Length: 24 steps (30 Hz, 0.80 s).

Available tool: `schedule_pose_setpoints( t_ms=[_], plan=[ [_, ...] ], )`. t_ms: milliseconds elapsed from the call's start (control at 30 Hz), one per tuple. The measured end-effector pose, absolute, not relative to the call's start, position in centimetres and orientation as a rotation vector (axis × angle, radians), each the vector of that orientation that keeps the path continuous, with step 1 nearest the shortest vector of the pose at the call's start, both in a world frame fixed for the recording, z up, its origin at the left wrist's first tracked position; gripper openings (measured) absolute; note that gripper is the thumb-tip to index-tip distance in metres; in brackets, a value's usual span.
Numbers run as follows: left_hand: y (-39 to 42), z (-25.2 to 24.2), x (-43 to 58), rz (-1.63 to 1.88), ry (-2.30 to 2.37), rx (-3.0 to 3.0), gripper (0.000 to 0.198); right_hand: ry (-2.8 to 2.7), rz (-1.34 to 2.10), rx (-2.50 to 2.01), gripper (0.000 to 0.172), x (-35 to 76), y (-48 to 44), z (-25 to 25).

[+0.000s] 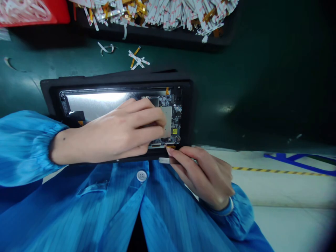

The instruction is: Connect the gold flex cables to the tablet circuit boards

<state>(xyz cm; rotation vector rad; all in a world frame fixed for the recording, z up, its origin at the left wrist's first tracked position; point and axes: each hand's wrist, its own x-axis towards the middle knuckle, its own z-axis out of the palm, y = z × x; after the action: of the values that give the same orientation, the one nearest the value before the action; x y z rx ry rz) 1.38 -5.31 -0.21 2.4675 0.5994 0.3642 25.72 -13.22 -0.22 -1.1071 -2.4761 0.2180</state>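
Observation:
An opened tablet lies in a black fixture tray [47,91] on the green mat, showing a silver back panel [86,102] and a circuit board [175,115] at its right end. My left hand [123,131] rests flat across the tablet with its fingers stretched out, the tips pressing on the board's metal shield. My right hand [203,175] is at the tray's near edge, fingers pinched on a small orange flex cable [172,147] by the board's lower connector. A small white strip [164,160] lies under that hand.
A black bin [157,33] heaped with white and orange flex strips stands at the back. A few loose strips [138,60] lie on the green mat [249,87] behind the tray. A red container [56,10] sits at the far left. Floor with blue and striped tape shows right.

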Motion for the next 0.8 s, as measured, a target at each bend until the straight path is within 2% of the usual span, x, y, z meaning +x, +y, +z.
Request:
schedule_pose_setpoints(
  t_ms=[233, 533, 800],
  plan=[
    [-5.3, -0.4, 1.8, 0.341, 0.461, 2.657, 0.031, -2.467, 0.35, -1.175, 0.01, 25.5, -12.9, 0.4],
    [-4.6, -0.2, 1.9, 0.292, 0.39, 2.681, 0.041, -2.471, 0.398, -1.216, 0.019, 25.8, -13.2, 0.5],
    [-4.3, -0.7, 1.3, 0.424, 0.432, 2.415, 0.029, -2.537, 0.313, -1.15, 0.014, 25.6, -12.9, 0.4]
  ],
)
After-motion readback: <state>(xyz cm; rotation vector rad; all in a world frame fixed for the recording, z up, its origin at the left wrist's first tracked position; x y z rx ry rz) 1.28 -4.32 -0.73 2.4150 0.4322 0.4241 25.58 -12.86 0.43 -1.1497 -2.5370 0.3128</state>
